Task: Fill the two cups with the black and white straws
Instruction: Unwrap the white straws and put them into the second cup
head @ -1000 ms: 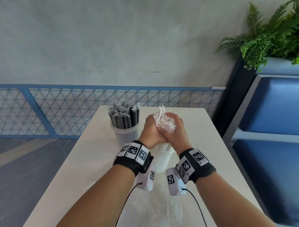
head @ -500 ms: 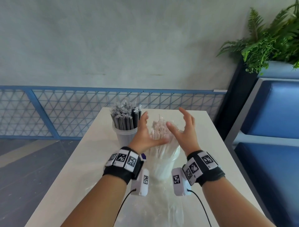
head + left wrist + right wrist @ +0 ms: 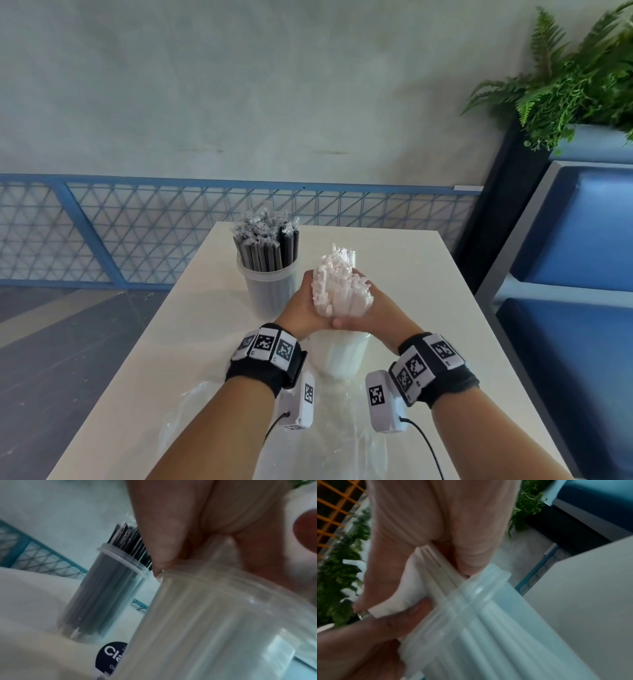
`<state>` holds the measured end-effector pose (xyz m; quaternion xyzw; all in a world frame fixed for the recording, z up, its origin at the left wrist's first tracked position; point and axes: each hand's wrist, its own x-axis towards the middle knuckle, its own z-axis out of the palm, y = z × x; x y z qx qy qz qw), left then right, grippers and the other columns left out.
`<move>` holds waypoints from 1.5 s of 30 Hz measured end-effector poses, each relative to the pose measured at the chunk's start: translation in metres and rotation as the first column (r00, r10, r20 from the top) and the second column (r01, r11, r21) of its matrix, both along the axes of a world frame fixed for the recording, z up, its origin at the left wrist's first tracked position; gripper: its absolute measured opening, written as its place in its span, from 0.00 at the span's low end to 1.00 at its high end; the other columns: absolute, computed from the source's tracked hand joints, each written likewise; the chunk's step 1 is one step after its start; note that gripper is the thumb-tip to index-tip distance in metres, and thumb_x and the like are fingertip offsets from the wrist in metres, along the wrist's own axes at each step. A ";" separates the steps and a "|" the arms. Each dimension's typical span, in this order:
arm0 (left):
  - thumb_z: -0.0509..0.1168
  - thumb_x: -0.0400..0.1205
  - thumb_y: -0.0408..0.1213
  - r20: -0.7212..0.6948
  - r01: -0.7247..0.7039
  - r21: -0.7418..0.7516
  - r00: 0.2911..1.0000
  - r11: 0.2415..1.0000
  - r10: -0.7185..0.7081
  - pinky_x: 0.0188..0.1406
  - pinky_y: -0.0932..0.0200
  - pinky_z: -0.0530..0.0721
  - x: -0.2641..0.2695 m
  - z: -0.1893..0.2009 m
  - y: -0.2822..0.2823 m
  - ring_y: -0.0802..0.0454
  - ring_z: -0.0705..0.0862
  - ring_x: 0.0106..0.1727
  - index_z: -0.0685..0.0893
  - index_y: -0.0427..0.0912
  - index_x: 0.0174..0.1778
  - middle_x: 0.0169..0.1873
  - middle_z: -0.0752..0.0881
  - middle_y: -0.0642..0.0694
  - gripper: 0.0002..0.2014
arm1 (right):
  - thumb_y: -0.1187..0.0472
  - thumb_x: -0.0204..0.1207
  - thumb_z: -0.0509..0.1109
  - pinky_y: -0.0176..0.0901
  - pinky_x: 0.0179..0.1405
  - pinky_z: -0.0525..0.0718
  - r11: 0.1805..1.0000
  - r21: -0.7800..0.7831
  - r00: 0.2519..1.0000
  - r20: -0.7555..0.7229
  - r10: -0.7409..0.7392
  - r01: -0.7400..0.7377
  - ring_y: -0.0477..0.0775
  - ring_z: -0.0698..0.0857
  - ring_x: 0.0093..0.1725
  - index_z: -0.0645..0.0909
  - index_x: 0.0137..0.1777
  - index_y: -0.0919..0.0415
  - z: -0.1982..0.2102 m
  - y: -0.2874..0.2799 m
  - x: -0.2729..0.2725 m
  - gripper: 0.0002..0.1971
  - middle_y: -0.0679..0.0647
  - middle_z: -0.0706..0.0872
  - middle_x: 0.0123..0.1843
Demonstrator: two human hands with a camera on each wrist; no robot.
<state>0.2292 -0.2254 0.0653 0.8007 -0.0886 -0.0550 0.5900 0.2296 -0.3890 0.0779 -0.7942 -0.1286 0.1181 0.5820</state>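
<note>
Left hand (image 3: 306,305) and right hand (image 3: 371,310) both grip the white straws (image 3: 339,284) standing in the near cup (image 3: 342,356), label reading "Cla" (image 3: 111,655), beside the black-straw cup (image 3: 270,291) on the white table (image 3: 171,342) by a blue railing (image 3: 102,219).

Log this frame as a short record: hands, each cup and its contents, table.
left hand: cupped around the white straws
right hand: cupped around the same bundle
near cup: holds the white straws, tops uneven
far cup: full of black straws, untouched
table: white; clear plastic bag lies at near end
</note>
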 end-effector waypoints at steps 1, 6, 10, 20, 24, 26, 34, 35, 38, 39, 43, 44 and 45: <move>0.81 0.50 0.45 0.010 -0.038 -0.031 0.999 0.999 0.038 0.60 0.56 0.81 0.000 -0.001 0.000 0.54 0.80 0.61 0.63 0.46 0.67 0.56 0.80 0.55 0.50 | 0.51 0.53 0.85 0.56 0.72 0.74 1.000 0.011 1.000 -0.006 -0.010 0.010 0.52 0.78 0.70 0.65 0.76 0.46 0.001 -0.001 -0.001 0.50 0.49 0.80 0.69; 0.78 0.67 0.34 0.048 -0.141 -0.146 0.988 0.979 0.150 0.52 0.69 0.80 -0.001 0.015 -0.008 0.63 0.85 0.55 0.72 0.56 0.58 0.52 0.84 0.58 0.29 | 0.55 0.72 0.73 0.59 0.67 0.80 0.934 0.319 0.987 -0.037 -0.158 0.161 0.58 0.86 0.61 0.77 0.66 0.63 0.015 -0.001 -0.002 0.23 0.62 0.87 0.61; 0.76 0.70 0.31 0.105 -0.154 -0.221 0.978 0.963 0.180 0.45 0.76 0.78 0.003 0.028 -0.013 0.79 0.82 0.41 0.71 0.60 0.49 0.46 0.83 0.62 0.24 | 0.52 0.74 0.70 0.62 0.65 0.80 0.901 0.363 0.965 0.015 -0.262 0.239 0.58 0.86 0.60 0.79 0.63 0.61 0.028 0.005 0.001 0.20 0.60 0.88 0.58; 0.79 0.65 0.36 0.194 -0.105 -0.340 0.965 0.935 0.179 0.59 0.64 0.78 -0.001 0.032 -0.015 0.66 0.82 0.57 0.72 0.57 0.62 0.57 0.82 0.56 0.32 | 0.53 0.71 0.73 0.27 0.67 0.69 0.969 0.158 0.862 0.447 -0.240 0.188 0.32 0.72 0.64 0.69 0.63 0.36 0.029 0.012 -0.003 0.23 0.49 0.73 0.67; 0.72 0.69 0.47 0.498 -0.150 -0.048 0.853 0.987 0.154 0.75 0.72 0.57 -0.006 0.045 -0.017 0.61 0.59 0.79 0.57 0.51 0.78 0.78 0.61 0.49 0.43 | 0.39 0.71 0.60 0.36 0.75 0.58 0.962 0.096 0.775 0.574 -0.262 0.255 0.49 0.61 0.78 0.60 0.72 0.36 0.018 0.011 -0.007 0.28 0.53 0.62 0.77; 0.64 0.75 0.47 0.597 -0.196 0.174 0.800 0.965 0.055 0.80 0.58 0.57 -0.007 0.046 -0.017 0.55 0.55 0.82 0.59 0.56 0.78 0.81 0.57 0.49 0.35 | 0.40 0.76 0.52 0.43 0.78 0.57 0.961 0.024 0.791 0.563 -0.240 0.275 0.51 0.58 0.81 0.60 0.74 0.40 0.013 0.011 -0.007 0.26 0.51 0.61 0.80; 0.55 0.84 0.48 0.326 -0.018 0.295 0.942 0.955 -0.083 0.83 0.55 0.45 -0.010 0.037 -0.016 0.62 0.39 0.81 0.49 0.52 0.81 0.82 0.46 0.56 0.31 | 0.58 0.80 0.63 0.23 0.65 0.64 0.954 -0.138 0.848 0.504 -0.163 0.266 0.28 0.62 0.69 0.64 0.78 0.52 0.016 0.004 -0.006 0.25 0.49 0.58 0.82; 0.60 0.79 0.53 0.288 -0.005 0.198 0.956 0.980 -0.053 0.80 0.64 0.45 -0.012 0.040 -0.010 0.65 0.39 0.80 0.45 0.53 0.81 0.81 0.43 0.61 0.39 | 0.57 0.77 0.68 0.24 0.66 0.65 0.953 -0.092 0.846 0.490 -0.210 0.289 0.28 0.60 0.70 0.60 0.79 0.50 0.016 -0.001 -0.008 0.32 0.49 0.55 0.82; 0.77 0.67 0.46 0.108 0.037 0.192 0.992 0.981 -0.059 0.69 0.72 0.59 -0.013 0.039 0.009 0.67 0.56 0.75 0.41 0.49 0.81 0.73 0.54 0.65 0.58 | 0.54 0.66 0.78 0.40 0.73 0.65 0.965 -0.061 0.938 0.260 -0.230 0.253 0.45 0.62 0.77 0.47 0.81 0.51 0.015 -0.010 -0.016 0.51 0.49 0.59 0.80; 0.78 0.67 0.42 0.073 0.083 0.247 0.992 0.965 -0.104 0.65 0.71 0.66 -0.012 0.036 0.011 0.63 0.64 0.74 0.44 0.47 0.81 0.71 0.62 0.62 0.56 | 0.55 0.66 0.79 0.38 0.69 0.67 0.972 -0.116 0.964 0.195 -0.182 0.206 0.46 0.66 0.75 0.47 0.81 0.52 0.012 -0.008 -0.018 0.51 0.47 0.65 0.76; 0.72 0.76 0.40 0.078 0.046 0.274 0.995 0.961 -0.070 0.54 0.68 0.74 -0.010 0.028 -0.001 0.51 0.81 0.64 0.61 0.45 0.75 0.57 0.79 0.54 0.35 | 0.57 0.76 0.70 0.23 0.42 0.73 0.953 -0.173 0.951 0.233 -0.204 0.247 0.54 0.82 0.61 0.66 0.73 0.58 0.002 0.001 -0.020 0.27 0.47 0.81 0.55; 0.70 0.77 0.40 0.107 0.002 0.253 0.994 0.967 -0.030 0.52 0.70 0.74 -0.010 0.029 -0.003 0.52 0.82 0.62 0.63 0.45 0.74 0.56 0.80 0.54 0.32 | 0.58 0.77 0.68 0.22 0.40 0.74 0.952 -0.121 0.939 0.236 -0.249 0.283 0.54 0.83 0.58 0.68 0.72 0.58 0.004 0.001 -0.019 0.24 0.47 0.81 0.53; 0.70 0.77 0.39 0.147 -0.031 0.219 0.989 0.975 -0.002 0.50 0.73 0.75 -0.010 0.031 -0.004 0.54 0.82 0.60 0.65 0.45 0.74 0.56 0.81 0.54 0.30 | 0.59 0.79 0.67 0.23 0.40 0.74 0.947 -0.074 0.926 0.248 -0.285 0.311 0.53 0.83 0.57 0.69 0.72 0.57 0.008 0.001 -0.017 0.22 0.47 0.82 0.53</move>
